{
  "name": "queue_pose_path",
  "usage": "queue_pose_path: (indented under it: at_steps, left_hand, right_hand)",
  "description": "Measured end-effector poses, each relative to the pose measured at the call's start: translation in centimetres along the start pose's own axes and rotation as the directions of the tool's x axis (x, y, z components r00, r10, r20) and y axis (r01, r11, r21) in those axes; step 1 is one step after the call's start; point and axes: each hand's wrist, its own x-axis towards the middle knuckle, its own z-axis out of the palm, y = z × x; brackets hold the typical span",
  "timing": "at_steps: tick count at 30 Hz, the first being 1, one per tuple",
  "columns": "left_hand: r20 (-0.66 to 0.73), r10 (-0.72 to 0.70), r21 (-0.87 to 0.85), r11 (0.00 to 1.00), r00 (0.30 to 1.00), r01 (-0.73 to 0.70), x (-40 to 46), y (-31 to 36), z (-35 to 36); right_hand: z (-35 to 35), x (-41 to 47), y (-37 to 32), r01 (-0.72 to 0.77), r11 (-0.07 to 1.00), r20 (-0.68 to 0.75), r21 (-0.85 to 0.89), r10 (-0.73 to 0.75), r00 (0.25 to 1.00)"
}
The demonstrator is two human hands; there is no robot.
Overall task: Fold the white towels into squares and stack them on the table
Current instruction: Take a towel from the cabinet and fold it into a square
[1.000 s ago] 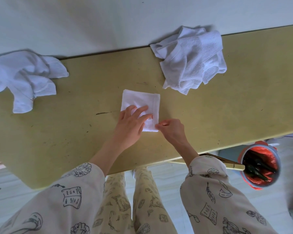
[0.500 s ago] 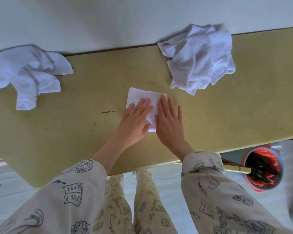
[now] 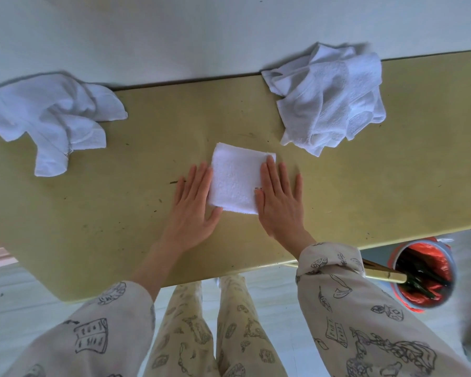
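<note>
Yellow table (image 3: 136, 213), folded towel (image 3: 235, 180), left hand (image 3: 193, 210) beside, right hand (image 3: 279, 205) flat on it

Folded towel (image 3: 235, 178): white terry cloth, nubby. Crumpled towels at table's far edge, left (image 3: 52, 115) & right (image 3: 329, 96): same cloth. Table (image 3: 147, 159): matt yellowish top, scuffed. Sleeves: printed fabric.

One head-worn view looks steeply down from close above the table (image 3: 337, 191), facing its far edge and the wall (image 3: 174, 28); the near edge crosses low, legs and floor below.
</note>
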Motion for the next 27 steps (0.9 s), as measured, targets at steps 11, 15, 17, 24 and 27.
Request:
queue_pose_path:
  at_steps: [11,15,17,24,27]
  left_hand:
    - [-0.126,-0.016,0.174,0.984,0.992,0.038,1.7,1.5,1.3]
    - [-0.11,0.036,0.279,0.96,0.993,-0.003,1.4,0.7,1.0]
    - [-0.094,0.038,0.303,0.953,0.995,-0.008,1.4,0.7,0.9]
    - [0.089,-0.06,0.289,0.957,0.994,0.032,1.9,0.2,-0.4]
    - [0.205,-0.038,0.306,0.952,0.978,-0.028,2.4,-0.2,-2.5]
  right_hand:
    - [0.2,0.0,0.1,-0.001,1.0,-0.004,0.023,0.001,1.0]
    - [0.2,0.0,-0.2,-0.019,0.999,0.011,0.03,0.018,1.0]
    - [0.2,0.0,-0.3,-0.023,0.999,0.003,0.032,0.023,1.0]
    - [0.1,0.0,-0.1,-0.007,1.0,0.002,0.019,0.007,1.0]
    - [0.1,0.0,-0.1,-0.001,1.0,-0.008,0.006,0.001,1.0]
